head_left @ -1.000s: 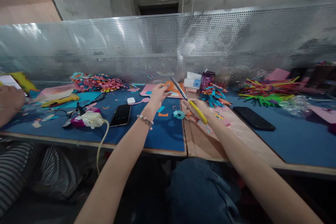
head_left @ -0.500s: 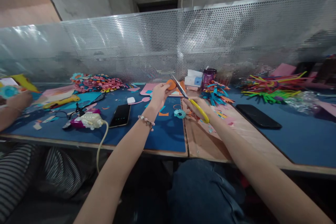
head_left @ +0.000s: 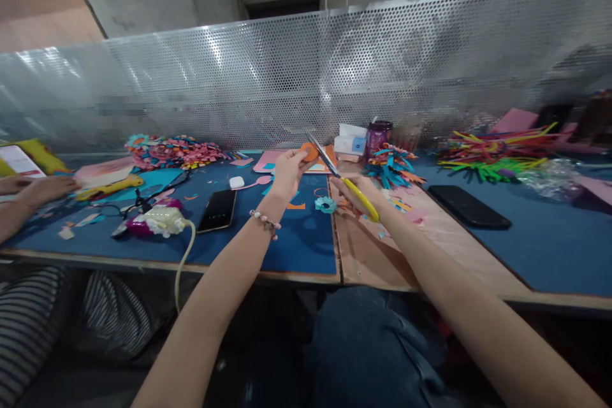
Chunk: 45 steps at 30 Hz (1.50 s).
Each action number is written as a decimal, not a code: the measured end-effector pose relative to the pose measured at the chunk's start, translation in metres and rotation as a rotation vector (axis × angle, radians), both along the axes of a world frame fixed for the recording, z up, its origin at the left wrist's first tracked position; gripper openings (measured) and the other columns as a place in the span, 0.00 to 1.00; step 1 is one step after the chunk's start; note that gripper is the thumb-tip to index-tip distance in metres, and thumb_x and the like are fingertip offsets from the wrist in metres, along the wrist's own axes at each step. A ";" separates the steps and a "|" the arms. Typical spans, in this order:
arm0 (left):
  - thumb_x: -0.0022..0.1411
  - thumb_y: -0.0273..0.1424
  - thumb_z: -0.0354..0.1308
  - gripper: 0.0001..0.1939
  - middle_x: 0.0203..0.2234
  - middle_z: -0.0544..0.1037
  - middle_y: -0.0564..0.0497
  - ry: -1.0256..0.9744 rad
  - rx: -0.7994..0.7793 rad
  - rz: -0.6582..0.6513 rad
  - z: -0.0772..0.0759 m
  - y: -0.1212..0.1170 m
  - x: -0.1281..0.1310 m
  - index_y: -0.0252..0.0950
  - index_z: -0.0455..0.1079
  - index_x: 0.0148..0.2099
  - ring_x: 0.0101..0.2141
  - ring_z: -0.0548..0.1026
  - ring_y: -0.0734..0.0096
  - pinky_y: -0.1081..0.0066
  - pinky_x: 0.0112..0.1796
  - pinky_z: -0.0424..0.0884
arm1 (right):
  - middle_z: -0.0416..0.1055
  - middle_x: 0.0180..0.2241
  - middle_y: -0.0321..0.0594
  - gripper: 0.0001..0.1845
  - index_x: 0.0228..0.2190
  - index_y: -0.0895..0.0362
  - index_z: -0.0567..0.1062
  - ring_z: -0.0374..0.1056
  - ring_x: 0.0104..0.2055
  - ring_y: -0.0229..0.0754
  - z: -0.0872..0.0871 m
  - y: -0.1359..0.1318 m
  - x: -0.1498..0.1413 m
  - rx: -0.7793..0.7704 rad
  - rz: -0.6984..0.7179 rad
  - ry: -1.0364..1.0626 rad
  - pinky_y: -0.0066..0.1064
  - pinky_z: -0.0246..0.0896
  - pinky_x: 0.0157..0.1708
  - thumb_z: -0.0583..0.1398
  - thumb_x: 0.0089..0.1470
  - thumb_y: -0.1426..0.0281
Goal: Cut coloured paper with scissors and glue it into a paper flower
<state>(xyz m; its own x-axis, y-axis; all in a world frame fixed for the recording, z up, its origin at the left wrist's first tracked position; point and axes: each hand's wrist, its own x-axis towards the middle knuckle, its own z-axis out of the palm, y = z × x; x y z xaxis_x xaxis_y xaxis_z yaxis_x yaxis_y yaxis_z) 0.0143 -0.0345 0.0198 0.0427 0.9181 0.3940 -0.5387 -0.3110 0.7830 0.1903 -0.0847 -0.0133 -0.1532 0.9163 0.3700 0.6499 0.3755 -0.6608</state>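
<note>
Between the fingers of my left hand (head_left: 287,173) is a small rounded piece of orange paper (head_left: 309,152). My right hand (head_left: 361,193) is closed around the yellow handles of a pair of scissors (head_left: 354,189). Their blades point up and to the left, right beside the orange paper; whether they touch it I cannot tell. Below the hands a light-blue paper flower (head_left: 326,204) lies on the blue mat (head_left: 306,248). Pink and orange paper sheets (head_left: 268,160) lie behind my left hand.
A black phone (head_left: 217,211) lies left of my arm, near a power strip (head_left: 157,220) with a cable. Another phone (head_left: 469,206) is at right. Paper bundles (head_left: 394,166), a tissue pack (head_left: 350,143) and a purple cup (head_left: 379,138) stand behind. A co-worker's hand (head_left: 45,191) is at far left.
My left hand has brought the orange paper close against the scissor blades, turning it slightly. At far left, the co-worker lifted a blue paper flower and now has hands lower on the table.
</note>
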 end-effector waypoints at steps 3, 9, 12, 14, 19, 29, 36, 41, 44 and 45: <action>0.53 0.23 0.58 0.04 0.28 0.75 0.49 -0.007 0.009 -0.017 -0.001 0.001 0.000 0.32 0.67 0.27 0.37 0.76 0.68 0.54 0.51 0.67 | 0.59 0.15 0.34 0.32 0.22 0.58 0.66 0.56 0.15 0.33 0.000 -0.001 0.000 -0.006 0.024 0.014 0.26 0.49 0.15 0.46 0.52 0.42; 0.53 0.23 0.58 0.05 0.28 0.75 0.48 -0.009 0.018 -0.029 -0.002 0.006 -0.001 0.32 0.66 0.26 0.37 0.76 0.68 0.55 0.51 0.68 | 0.59 0.14 0.34 0.32 0.20 0.57 0.65 0.55 0.15 0.33 0.004 -0.002 0.001 0.012 0.009 -0.009 0.27 0.50 0.16 0.47 0.51 0.42; 0.52 0.23 0.58 0.05 0.28 0.75 0.48 0.001 0.047 -0.030 -0.001 0.005 -0.002 0.31 0.66 0.27 0.36 0.76 0.69 0.56 0.50 0.69 | 0.58 0.13 0.34 0.31 0.20 0.57 0.65 0.55 0.15 0.34 0.004 -0.003 0.001 0.003 0.017 -0.011 0.27 0.50 0.16 0.47 0.52 0.42; 0.52 0.24 0.59 0.04 0.29 0.75 0.48 0.016 0.064 -0.028 0.000 0.004 -0.002 0.31 0.66 0.27 0.37 0.76 0.68 0.56 0.50 0.69 | 0.58 0.13 0.35 0.31 0.20 0.58 0.65 0.56 0.16 0.34 0.005 -0.003 0.001 0.036 0.020 -0.023 0.27 0.50 0.17 0.47 0.52 0.43; 0.52 0.24 0.59 0.06 0.31 0.75 0.46 0.005 0.067 -0.029 0.002 0.003 -0.005 0.32 0.65 0.25 0.42 0.75 0.63 0.54 0.50 0.69 | 0.60 0.15 0.36 0.31 0.19 0.58 0.67 0.56 0.17 0.34 0.005 -0.002 0.000 0.076 -0.010 -0.046 0.27 0.50 0.18 0.48 0.52 0.44; 0.50 0.25 0.62 0.08 0.27 0.74 0.49 0.017 0.096 -0.083 0.002 0.007 -0.012 0.31 0.66 0.24 0.36 0.75 0.69 0.56 0.49 0.70 | 0.58 0.13 0.34 0.32 0.18 0.58 0.65 0.55 0.15 0.32 0.003 -0.002 0.000 0.027 0.007 0.015 0.25 0.49 0.15 0.49 0.51 0.42; 0.49 0.24 0.62 0.08 0.26 0.73 0.49 0.043 0.063 -0.073 0.005 0.005 -0.015 0.31 0.65 0.23 0.36 0.75 0.68 0.56 0.48 0.70 | 0.59 0.12 0.33 0.30 0.19 0.58 0.65 0.55 0.13 0.31 0.001 -0.002 0.002 -0.008 0.084 0.072 0.24 0.49 0.13 0.49 0.52 0.44; 0.49 0.25 0.61 0.08 0.26 0.73 0.48 0.058 0.069 -0.066 0.005 0.007 -0.016 0.30 0.65 0.23 0.35 0.75 0.69 0.57 0.47 0.71 | 0.58 0.12 0.33 0.29 0.19 0.57 0.65 0.51 0.11 0.30 -0.002 -0.001 0.005 -0.041 0.109 0.078 0.25 0.45 0.10 0.50 0.52 0.44; 0.49 0.25 0.61 0.07 0.26 0.73 0.49 0.051 0.080 -0.054 0.003 0.008 -0.016 0.30 0.65 0.24 0.34 0.75 0.69 0.57 0.46 0.72 | 0.58 0.11 0.32 0.29 0.19 0.57 0.65 0.51 0.11 0.30 -0.005 0.002 0.006 -0.033 0.101 0.081 0.25 0.46 0.10 0.50 0.52 0.44; 0.49 0.25 0.61 0.07 0.26 0.73 0.49 0.055 0.080 -0.050 0.003 0.009 -0.016 0.30 0.65 0.24 0.34 0.75 0.69 0.57 0.46 0.72 | 0.59 0.11 0.33 0.29 0.19 0.57 0.65 0.52 0.11 0.30 -0.006 0.003 0.006 -0.029 0.095 0.080 0.25 0.47 0.11 0.50 0.52 0.44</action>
